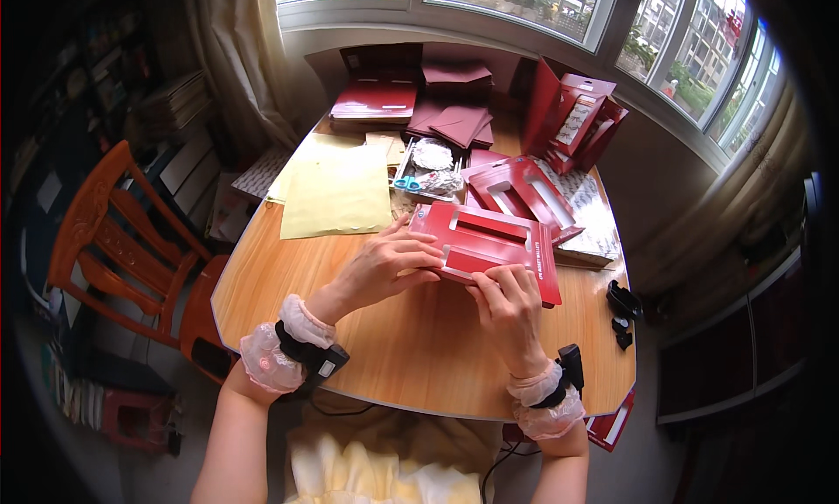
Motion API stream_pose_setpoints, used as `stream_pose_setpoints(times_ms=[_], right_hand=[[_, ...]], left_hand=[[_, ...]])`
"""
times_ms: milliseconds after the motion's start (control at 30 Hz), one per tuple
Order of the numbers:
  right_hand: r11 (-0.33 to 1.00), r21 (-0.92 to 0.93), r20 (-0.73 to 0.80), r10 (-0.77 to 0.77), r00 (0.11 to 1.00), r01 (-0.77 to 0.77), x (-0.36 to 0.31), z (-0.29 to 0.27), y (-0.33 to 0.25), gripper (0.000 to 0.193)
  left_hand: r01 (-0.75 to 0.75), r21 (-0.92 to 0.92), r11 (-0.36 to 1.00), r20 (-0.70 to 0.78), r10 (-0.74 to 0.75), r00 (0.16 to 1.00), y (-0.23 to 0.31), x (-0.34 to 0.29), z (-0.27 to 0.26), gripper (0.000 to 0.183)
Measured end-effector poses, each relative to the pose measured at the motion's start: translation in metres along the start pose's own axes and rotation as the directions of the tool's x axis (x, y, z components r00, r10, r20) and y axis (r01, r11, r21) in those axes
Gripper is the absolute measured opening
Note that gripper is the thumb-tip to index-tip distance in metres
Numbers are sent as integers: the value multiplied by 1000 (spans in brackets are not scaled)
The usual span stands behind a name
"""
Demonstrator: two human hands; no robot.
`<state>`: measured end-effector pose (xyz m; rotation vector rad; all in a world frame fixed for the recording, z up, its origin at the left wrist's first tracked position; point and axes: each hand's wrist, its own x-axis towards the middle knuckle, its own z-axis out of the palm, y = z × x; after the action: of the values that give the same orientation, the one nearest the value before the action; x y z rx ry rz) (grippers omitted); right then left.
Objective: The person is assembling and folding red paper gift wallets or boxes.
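A flat red cardboard box (pixel 500 258) with two window cut-outs is tilted up off the near part of the table. Its left edge lies under the fingers of my left hand (pixel 391 261), which grips it from the side. At the near edge, the bent fingers and thumb of my right hand (pixel 509 310) pinch the card. Just beyond it, more red window boxes (pixel 529 198) lie stacked and overlapping. Yellow paper sheets (pixel 336 189) are spread to the left of the box. Blue-handled scissors (pixel 407 183) rest by a tray (pixel 426 192) with white items in it.
Dark red folded cards (pixel 450 120) and a red stack (pixel 374 100) stand at the back of the wooden table (pixel 376 347). Upright red boxes (pixel 577 120) are at the back right. Small black objects (pixel 622 307) sit near the right edge. A wooden chair (pixel 131 251) stands left.
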<state>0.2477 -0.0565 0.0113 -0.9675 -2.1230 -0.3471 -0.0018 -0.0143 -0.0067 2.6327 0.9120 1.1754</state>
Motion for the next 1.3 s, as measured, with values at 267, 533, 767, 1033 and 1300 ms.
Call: stream_pose_setpoints(times_ms=[267,533,767,1033,1300], right_hand=[[998,-60,-77,-1,997,-3,1,-1,-1,23],[997,-37,-13,-74,997,74,-3,10,-4,20],[999,-31,-37,-21,999,20,0,4,-7,19],[999,-7,-38,38,999,-39,-1,-4,7,24],[998,-43,-69,47,997,-50,2,-9,14,26]], left_hand=[[-7,31,999,-76,9,997,10,2,-1,18],[-79,42,996,54,77,996,12,5,3,19],[-74,59,996,4,74,997,16,6,0,21],[-71,60,996,-62,75,995,7,3,2,23],[-22,36,999,-96,26,995,7,2,0,23]])
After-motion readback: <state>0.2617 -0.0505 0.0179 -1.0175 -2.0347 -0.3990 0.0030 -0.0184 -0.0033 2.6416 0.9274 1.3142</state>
